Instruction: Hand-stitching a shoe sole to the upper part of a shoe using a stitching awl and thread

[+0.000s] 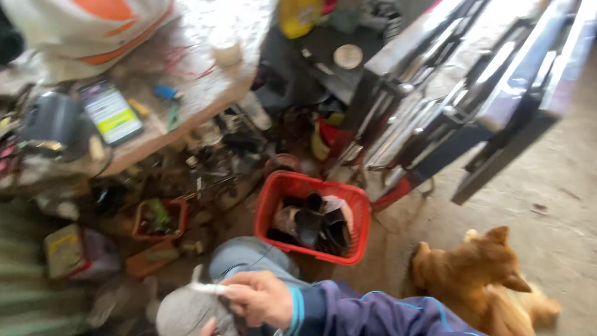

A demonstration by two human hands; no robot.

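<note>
Right hand: the right hand (261,297) comes in from the right in a purple sleeve with a blue cuff, its grip closed on a slim white rod (208,288) that points left.
Grey cloth: a grey cloth (186,311) lies bunched under the rod at the near edge, over the knee; fingertips show at its lower edge, too blurred to tell whose hand or how it grips.
Dog: a tan dog (485,274) lies on the floor, near right.
Red basket: a red plastic basket (314,218) stands just beyond the knee, holding dark rubbery pieces and a pale one.
Small crate: a smaller orange crate (158,218) to the left holds something green.
Yellow box: a yellow-labelled box (62,249) lies near left.
Counter: the counter (205,93), far left, carries a phone (112,112) with a green and white screen.
Yellow bottle: a yellow bottle (297,15) stands at the far top.
</note>
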